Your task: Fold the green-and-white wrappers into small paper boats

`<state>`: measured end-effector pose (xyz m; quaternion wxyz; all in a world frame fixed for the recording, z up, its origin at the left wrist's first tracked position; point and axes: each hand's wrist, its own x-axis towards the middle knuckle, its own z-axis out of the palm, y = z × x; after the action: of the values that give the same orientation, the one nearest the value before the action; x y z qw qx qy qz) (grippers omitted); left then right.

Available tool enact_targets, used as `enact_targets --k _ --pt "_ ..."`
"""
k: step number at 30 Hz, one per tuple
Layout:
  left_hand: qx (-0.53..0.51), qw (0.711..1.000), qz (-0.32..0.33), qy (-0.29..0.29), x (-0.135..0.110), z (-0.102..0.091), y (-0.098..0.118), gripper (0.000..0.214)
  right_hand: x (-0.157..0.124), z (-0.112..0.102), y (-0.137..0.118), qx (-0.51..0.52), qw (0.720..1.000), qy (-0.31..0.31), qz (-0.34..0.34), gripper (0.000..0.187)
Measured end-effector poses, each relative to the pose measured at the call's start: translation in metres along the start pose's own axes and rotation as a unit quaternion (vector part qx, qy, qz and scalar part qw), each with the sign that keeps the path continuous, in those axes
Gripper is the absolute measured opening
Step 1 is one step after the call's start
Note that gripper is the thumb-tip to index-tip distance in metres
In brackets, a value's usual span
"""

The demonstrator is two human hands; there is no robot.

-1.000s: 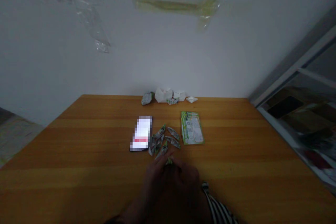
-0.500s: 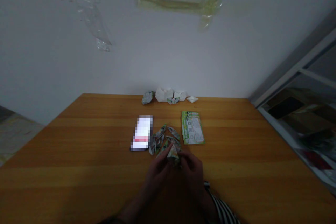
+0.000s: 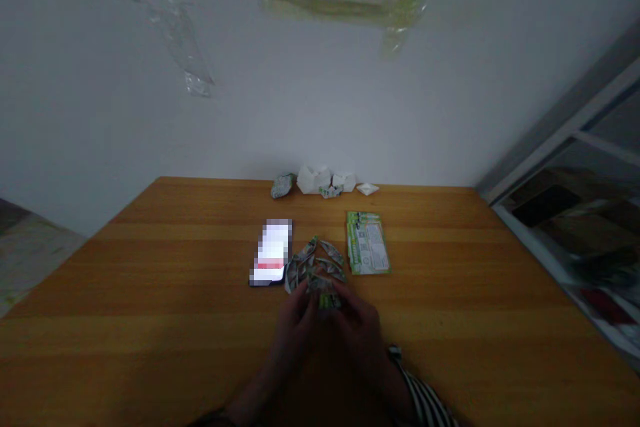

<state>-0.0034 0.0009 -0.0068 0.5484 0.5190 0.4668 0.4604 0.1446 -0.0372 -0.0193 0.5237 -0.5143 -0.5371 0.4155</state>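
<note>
Between my fingers is a small folded piece of printed paper (image 3: 327, 299), green and white. My left hand (image 3: 295, 320) pinches its left side, and my right hand (image 3: 359, 321) grips its right side. Just beyond my fingertips lie several folded paper pieces (image 3: 301, 265) with the same kind of print, partly hidden by the hands. The dim light blurs the fold lines of the held piece.
A phone (image 3: 271, 252) with a lit screen lies left of the folded pieces. To their right is a stack of printed green leaflets (image 3: 369, 244). White folded papers (image 3: 314, 180) and a crumpled printed one (image 3: 283, 185) sit along the wall on the wooden table (image 3: 175, 247).
The held paper has turned from a pointed, triangular face to a flatter, wider shape with a green edge low down. Both hands have shifted slightly left.
</note>
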Motion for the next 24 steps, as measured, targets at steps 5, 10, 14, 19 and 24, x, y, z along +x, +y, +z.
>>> enact_targets --k 5,10,14,19,24 --pt "0.044 0.997 0.012 -0.062 -0.005 0.006 0.007 0.03 0.002 -0.001 0.0 0.045 0.991 0.109 0.066 0.028" --pt "0.037 0.998 0.002 -0.058 -0.007 0.009 0.008 0.027 0.005 0.003 0.003 0.16 0.975 0.11 0.105 0.037" --pt "0.03 0.998 -0.006 -0.053 -0.007 0.009 0.003 0.029 0.007 0.002 0.001 0.156 0.98 0.083 0.095 0.032" --pt "0.072 0.994 0.047 -0.072 -0.01 0.006 -0.007 0.038 -0.001 0.005 0.006 0.002 0.993 0.106 0.056 0.033" --pt "0.063 0.989 0.083 -0.101 -0.014 0.005 -0.016 0.047 -0.012 0.01 0.023 -0.069 0.994 0.087 -0.002 0.037"
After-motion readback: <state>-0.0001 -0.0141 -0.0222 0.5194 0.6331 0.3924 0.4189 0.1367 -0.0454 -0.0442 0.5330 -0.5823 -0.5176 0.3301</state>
